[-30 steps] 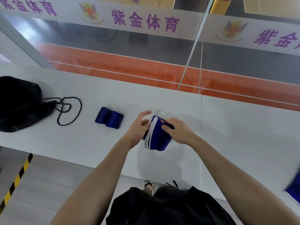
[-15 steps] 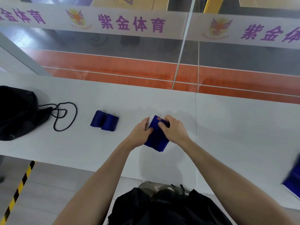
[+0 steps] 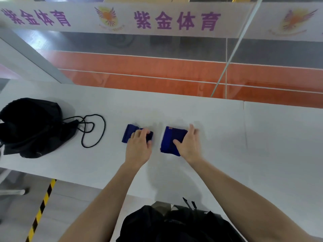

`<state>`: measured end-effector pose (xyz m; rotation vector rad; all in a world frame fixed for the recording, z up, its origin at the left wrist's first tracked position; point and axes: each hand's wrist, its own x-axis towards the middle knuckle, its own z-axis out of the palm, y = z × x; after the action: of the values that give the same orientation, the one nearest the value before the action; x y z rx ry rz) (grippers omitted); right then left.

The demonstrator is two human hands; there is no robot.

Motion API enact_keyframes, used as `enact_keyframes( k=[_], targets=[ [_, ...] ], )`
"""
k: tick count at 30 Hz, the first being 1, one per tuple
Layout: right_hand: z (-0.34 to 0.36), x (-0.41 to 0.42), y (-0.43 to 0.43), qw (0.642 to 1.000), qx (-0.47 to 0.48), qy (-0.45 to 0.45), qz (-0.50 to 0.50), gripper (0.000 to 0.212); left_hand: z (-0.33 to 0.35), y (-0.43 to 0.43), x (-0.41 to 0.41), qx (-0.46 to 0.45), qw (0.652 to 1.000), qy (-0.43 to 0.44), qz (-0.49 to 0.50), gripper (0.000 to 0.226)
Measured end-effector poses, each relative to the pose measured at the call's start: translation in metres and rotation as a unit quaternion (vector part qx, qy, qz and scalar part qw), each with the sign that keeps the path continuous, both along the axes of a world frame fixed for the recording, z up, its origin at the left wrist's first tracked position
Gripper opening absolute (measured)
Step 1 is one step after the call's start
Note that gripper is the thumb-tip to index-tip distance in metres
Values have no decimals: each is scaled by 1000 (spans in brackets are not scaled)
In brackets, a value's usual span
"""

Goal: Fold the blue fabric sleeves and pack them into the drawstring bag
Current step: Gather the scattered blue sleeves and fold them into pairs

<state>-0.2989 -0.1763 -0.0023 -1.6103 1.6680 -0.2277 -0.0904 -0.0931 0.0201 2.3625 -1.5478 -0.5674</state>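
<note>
Fingers (image 3: 140, 134) of my left hand (image 3: 139, 147) lay close together, pressing a folded blue sleeve (image 3: 127, 135) at mid-frame. My right hand (image 3: 189, 145) lay flat, fingers straight, thumb on a second folded sleeve (image 3: 170, 139) just beside it on the white table (image 3: 262, 137). Folding looked finished. Packing seemed next: gathering both and opening the black drawstring bag (image 3: 31, 126) at far left.

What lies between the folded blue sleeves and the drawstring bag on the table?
Only the bag's loose black cord, looped on the table between the left sleeve and the drawstring bag. Nothing else visible blocks the way.
</note>
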Motion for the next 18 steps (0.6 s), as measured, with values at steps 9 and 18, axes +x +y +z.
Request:
enact_keyframes(
  k=[9, 18],
  targets=[
    [-75, 13, 48, 933, -138, 140, 301, 71, -32, -18, 77, 69, 941, -194, -268, 74],
    [-65, 38, 40, 901, -125, 185, 373, 77, -31, -32, 84, 68, 944, -162, -278, 63]
  ],
)
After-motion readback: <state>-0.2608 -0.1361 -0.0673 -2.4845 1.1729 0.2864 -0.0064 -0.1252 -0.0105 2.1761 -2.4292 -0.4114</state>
